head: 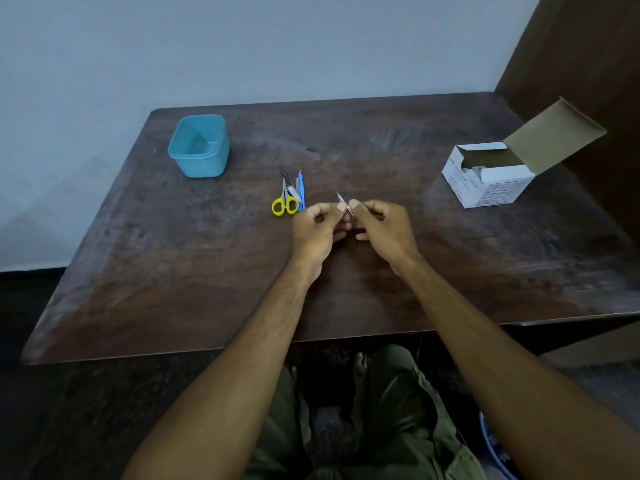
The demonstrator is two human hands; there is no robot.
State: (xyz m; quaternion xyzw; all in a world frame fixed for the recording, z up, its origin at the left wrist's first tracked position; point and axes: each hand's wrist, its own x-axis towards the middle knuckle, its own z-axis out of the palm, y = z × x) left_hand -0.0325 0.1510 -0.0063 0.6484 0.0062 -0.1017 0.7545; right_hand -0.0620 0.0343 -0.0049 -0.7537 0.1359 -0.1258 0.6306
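Observation:
Both my hands meet above the middle of the dark wooden table (180, 258). My left hand (317, 230) and my right hand (382, 226) each pinch a thin silver metal tool (341, 198) between thumb and forefinger; its pointed end sticks up and away from me. Just left of my hands lie yellow-handled scissors (284, 202), a nail clipper (296, 195) and a blue-handled tool (301, 188), side by side.
A teal plastic tub (199, 147) stands at the back left of the table. An open white cardboard box (491, 174) with its flap raised sits at the back right. A dark wooden panel (588, 64) rises beyond it. My legs show below the table's near edge.

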